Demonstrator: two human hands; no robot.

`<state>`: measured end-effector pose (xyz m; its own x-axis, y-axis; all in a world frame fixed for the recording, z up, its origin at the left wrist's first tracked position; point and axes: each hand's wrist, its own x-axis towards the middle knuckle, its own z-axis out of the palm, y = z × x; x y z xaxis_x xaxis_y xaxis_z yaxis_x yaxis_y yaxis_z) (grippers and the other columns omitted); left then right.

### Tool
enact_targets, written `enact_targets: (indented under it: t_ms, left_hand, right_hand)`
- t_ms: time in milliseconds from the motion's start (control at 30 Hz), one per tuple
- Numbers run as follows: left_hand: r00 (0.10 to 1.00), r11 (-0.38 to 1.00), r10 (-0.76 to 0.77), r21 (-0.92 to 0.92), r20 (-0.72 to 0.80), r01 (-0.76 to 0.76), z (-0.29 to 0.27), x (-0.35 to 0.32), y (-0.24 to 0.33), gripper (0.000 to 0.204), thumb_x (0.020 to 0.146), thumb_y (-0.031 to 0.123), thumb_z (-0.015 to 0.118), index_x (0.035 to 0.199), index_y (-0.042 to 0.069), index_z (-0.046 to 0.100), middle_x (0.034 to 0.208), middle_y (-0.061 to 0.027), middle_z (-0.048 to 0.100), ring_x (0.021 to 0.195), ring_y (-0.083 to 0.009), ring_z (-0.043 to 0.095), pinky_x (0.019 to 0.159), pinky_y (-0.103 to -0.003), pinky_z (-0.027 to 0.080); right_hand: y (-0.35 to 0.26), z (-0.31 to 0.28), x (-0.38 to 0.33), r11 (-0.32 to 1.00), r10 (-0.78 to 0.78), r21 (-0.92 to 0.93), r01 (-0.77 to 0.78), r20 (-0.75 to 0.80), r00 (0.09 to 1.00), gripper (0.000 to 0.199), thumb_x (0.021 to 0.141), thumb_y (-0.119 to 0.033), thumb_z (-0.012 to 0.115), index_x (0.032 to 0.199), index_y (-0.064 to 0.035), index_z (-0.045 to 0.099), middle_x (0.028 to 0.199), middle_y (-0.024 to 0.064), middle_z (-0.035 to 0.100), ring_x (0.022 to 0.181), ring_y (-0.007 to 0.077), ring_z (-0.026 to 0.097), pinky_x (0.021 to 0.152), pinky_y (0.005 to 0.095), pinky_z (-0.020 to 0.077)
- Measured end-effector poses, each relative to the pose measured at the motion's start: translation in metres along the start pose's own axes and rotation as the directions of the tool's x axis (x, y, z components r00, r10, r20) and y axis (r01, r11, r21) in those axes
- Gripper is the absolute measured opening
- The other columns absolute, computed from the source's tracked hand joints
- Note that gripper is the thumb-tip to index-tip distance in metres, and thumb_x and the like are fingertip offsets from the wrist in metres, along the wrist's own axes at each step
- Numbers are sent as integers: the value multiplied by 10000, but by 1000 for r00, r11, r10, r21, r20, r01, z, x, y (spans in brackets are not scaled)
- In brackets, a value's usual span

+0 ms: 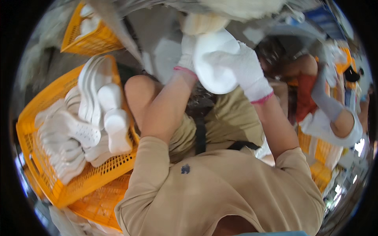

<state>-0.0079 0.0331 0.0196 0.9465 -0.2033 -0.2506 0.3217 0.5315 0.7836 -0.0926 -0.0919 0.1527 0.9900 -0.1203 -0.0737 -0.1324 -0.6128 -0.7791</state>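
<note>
In front of me, over my lap, I hold a white shoe sole (215, 74) in both hands. My right hand (249, 72), in a white knit glove with a pink cuff, grips the sole's right side. My left hand (186, 58), gloved the same way, is closed at its left edge, and its fingers are mostly hidden behind the sole. The sole's far end meets or overlaps a cream-coloured rounded piece (204, 23), which looks like a soft wheel; whether they touch I cannot tell. That area is blurred.
At my left stands a yellow plastic crate (96, 173) holding several white soles (88, 96). Another yellow crate (92, 41) with white pieces sits farther off. A frayed pale covering (157, 8) hangs above my hands. Close on my right is another person's arm (330, 102).
</note>
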Motion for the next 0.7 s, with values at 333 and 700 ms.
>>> enact_targets:
  t_ms: [333, 700]
  left_hand:
    - [995, 999, 39, -18, -93, -40, -2, 8, 27, 360, 1086, 320, 507, 1148, 3, 668, 1042, -89, 690, 914, -192, 654, 827, -336, 578]
    - [980, 919, -199, -354, -30, 176, 14, -78, -38, 648, 1097, 567, 428, 1469, 43, 514, 1435, -88, 603, 1272, -246, 586, 1097, -386, 471]
  right_hand:
    - [-5, 13, -4, 730, 344, 505, -461, 311, 886, 427, 830, -175, 858, 1146, 78, 723, 1006, 86, 776, 856, 144, 724, 769, 295, 581]
    - [80, -14, -91, 986, 147, -96, -138, 101, 984, 671, 745, -452, 875, 1162, 13, 632, 1018, 157, 741, 929, 284, 728, 822, 390, 560]
